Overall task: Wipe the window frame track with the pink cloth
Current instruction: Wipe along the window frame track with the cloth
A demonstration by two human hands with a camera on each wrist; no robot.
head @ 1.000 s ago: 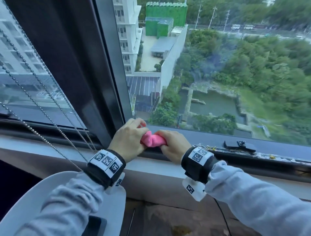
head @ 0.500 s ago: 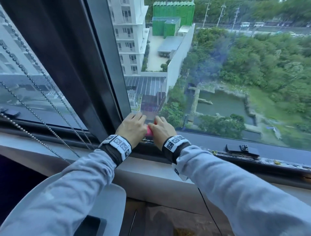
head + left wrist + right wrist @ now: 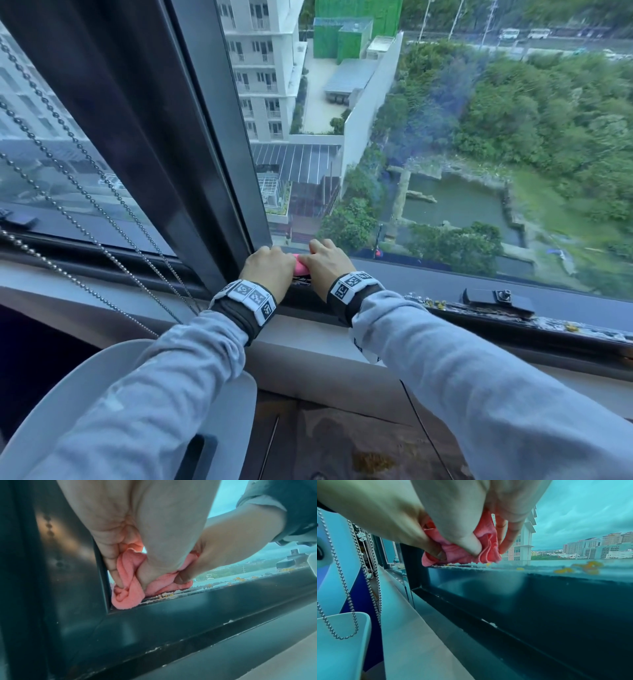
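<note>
setting: high-rise window, glass looking down on a white tower block, green trees and a pond; dark vertical mullion (image 3: 191, 144) divides the panes.
sill: pale ledge (image 3: 308, 337) runs below the dark frame, both forearms in grey sleeves reaching over it.
window frame track (image 3: 455, 308): dark channel along the base of the right pane; white crust and yellow-orange specks lie along its lip, seen best in the wrist views (image 3: 565, 570).
pink cloth (image 3: 127, 595): bunched into a wad, pressed down into the track at the corner where the track meets the mullion; its lower folds touch the crusted lip.
left hand (image 3: 269, 272): fingers curled round the left part of the cloth, thumb and fingertips dug into the folds, knuckles just beside the mullion.
right hand (image 3: 325, 267): thumb and fingers pinch the right part of the same cloth; touching the left hand, only a sliver of pink shows between them in the head view.
latch (image 3: 498, 299): black fitting on the track, well apart to the right of both hands.
bead chains (image 3: 68, 178): metal blind cords hang slanting across the left pane.
white seat (image 3: 191, 411): curved white plastic shape under the left forearm.
wristbands: black, with printed square markers, one on each wrist.
</note>
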